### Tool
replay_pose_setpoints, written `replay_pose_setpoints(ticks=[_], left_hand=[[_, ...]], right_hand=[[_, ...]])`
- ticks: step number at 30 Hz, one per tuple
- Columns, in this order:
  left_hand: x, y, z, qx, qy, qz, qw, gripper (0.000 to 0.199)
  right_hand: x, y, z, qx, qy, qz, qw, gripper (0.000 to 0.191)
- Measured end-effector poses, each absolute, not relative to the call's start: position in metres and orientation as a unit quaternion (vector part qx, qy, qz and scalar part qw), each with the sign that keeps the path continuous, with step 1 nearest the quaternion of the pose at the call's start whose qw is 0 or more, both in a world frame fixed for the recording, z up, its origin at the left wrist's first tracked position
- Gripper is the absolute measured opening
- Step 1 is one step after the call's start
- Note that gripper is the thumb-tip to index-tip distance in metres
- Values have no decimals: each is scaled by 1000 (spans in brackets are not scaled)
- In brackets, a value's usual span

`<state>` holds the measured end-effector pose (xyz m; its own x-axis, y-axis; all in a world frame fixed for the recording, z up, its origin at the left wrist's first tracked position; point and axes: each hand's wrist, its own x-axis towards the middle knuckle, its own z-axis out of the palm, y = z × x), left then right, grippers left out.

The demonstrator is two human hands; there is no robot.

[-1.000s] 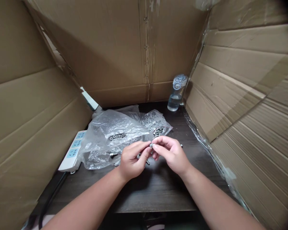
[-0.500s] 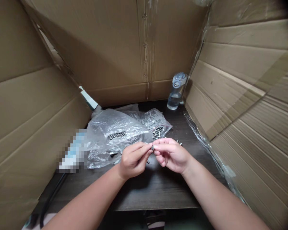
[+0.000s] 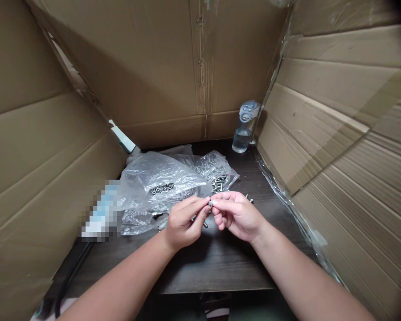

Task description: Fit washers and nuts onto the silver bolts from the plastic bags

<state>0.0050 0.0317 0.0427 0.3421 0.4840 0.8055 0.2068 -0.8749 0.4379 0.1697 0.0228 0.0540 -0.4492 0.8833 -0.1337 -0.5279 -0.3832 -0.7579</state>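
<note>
Both hands meet over the table, fingertips almost touching. A small shiny metal nut (image 3: 210, 203) shows between them, pinched at the thumb and forefinger tips; whether a bolt runs through it is hidden. My left hand (image 3: 186, 220) is closed around its side, palm turned inward. From the other side, my right hand (image 3: 235, 214) pinches it, the remaining fingers curled. Just below my left fingers the end of a bolt (image 3: 205, 224) shows. Behind the hands lies a clear plastic bag (image 3: 160, 167) with several dark-rimmed nuts (image 3: 162, 189) in it.
Another clear bag (image 3: 217, 167) spills several bolts (image 3: 219, 183). Loose bolts lie at the left (image 3: 157, 215) and beyond my right hand (image 3: 250, 199). A water bottle (image 3: 243, 129) stands at the back right. Cardboard walls (image 3: 321, 111) enclose the dark table (image 3: 220, 272) on three sides.
Both hands have shifted very slightly left with the nut, and my right fingertips have changed their angle on it a little. Everything else lies as before.
</note>
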Motion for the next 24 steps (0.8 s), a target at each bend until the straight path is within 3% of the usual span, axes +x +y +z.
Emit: replay_pose_setpoints(ticks=[7,14,20,24], left_hand=[[5,30,44,813,218,525,124,37],[14,25,35,887,180,409,120,25],[17,28,22,935,230,250,106,21],[15,31,25,942,260,175,118,22]], right_hand=[[174,25,58,-337,-359,755,433,24],[195,43,58,-511,-414,483,578,37],[217,56,47,-624,-587,247,452,32],[224,59,45,-650,-616,191,403,32]])
